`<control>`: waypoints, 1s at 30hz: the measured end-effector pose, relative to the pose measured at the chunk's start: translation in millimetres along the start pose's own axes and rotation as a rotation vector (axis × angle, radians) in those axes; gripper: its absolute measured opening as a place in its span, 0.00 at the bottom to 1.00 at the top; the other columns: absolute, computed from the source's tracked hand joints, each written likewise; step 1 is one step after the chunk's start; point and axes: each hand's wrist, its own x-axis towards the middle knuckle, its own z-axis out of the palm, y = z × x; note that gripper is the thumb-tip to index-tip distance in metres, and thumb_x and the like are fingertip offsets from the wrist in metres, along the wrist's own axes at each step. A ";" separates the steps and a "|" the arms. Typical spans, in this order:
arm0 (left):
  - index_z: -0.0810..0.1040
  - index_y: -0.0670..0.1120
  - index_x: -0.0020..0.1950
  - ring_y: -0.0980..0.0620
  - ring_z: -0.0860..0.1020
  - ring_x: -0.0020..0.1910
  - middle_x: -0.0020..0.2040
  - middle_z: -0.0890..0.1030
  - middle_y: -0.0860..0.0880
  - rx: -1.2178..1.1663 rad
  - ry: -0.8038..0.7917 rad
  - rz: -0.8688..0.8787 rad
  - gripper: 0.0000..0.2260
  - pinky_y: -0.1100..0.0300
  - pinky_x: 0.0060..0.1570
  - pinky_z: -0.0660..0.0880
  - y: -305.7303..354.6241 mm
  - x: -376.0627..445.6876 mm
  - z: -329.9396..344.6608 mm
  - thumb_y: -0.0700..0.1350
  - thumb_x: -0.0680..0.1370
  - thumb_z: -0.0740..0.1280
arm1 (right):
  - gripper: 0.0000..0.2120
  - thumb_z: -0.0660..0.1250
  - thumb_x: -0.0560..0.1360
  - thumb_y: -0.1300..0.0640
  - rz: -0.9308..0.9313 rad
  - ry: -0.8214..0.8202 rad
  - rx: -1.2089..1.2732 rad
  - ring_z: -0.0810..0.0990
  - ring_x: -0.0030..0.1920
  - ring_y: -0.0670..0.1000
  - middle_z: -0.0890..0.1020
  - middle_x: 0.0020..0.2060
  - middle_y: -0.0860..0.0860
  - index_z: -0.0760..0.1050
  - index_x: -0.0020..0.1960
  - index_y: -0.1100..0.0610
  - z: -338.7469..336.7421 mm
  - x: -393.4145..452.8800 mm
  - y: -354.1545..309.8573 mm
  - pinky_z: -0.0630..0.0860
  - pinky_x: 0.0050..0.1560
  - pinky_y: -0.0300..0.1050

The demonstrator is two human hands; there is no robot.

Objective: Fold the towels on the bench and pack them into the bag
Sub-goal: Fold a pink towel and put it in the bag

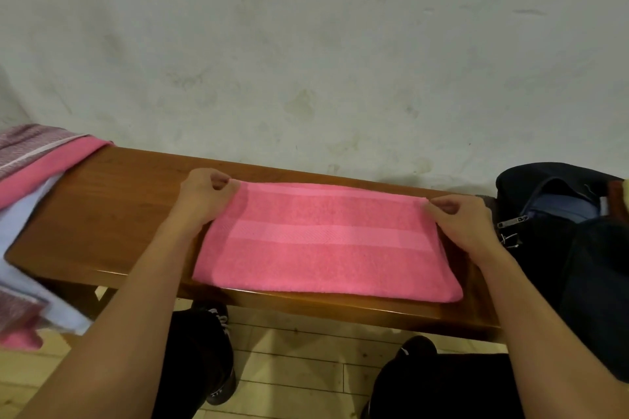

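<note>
Grip: left hand (pixel 204 194) pinches the far left corner of the pink towel (pixel 326 245); right hand (pixel 466 221) pinches the far right corner.
Towel: lies flat on the wooden counter (pixel 112 211) between both hands — folded, a paler woven band across its middle.
Bag: dark bag (pixel 558 214) at the counter's right end, open; its contents are hard to make out.
Pile: more towels (pixel 30 167) at the left end — cut off by the edge.
</note>
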 end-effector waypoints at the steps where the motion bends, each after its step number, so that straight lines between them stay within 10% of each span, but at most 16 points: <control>1: 0.80 0.44 0.60 0.51 0.76 0.55 0.58 0.80 0.47 -0.001 0.011 0.013 0.12 0.53 0.54 0.75 0.3 1.7 3.3 0.46 0.78 0.70 | 0.13 0.75 0.74 0.52 -0.011 -0.017 -0.017 0.79 0.45 0.43 0.84 0.45 0.48 0.84 0.54 0.58 2.5 2.0 -0.2 0.74 0.52 0.38; 21: 0.68 0.44 0.55 0.53 0.74 0.39 0.42 0.74 0.50 0.218 0.104 0.268 0.05 0.54 0.37 0.71 9.1 -8.0 25.6 0.45 0.84 0.56 | 0.12 0.63 0.82 0.54 -0.082 0.080 -0.058 0.76 0.49 0.52 0.77 0.48 0.52 0.73 0.61 0.60 28.4 8.2 -6.0 0.69 0.49 0.46; 30: 0.62 0.42 0.76 0.45 0.64 0.74 0.76 0.64 0.42 0.545 0.107 0.518 0.23 0.47 0.72 0.61 8.7 -25.2 45.1 0.49 0.83 0.55 | 0.23 0.62 0.80 0.51 -0.328 0.104 -0.383 0.70 0.69 0.56 0.71 0.69 0.55 0.66 0.73 0.56 47.7 -21.3 -34.0 0.67 0.69 0.56</control>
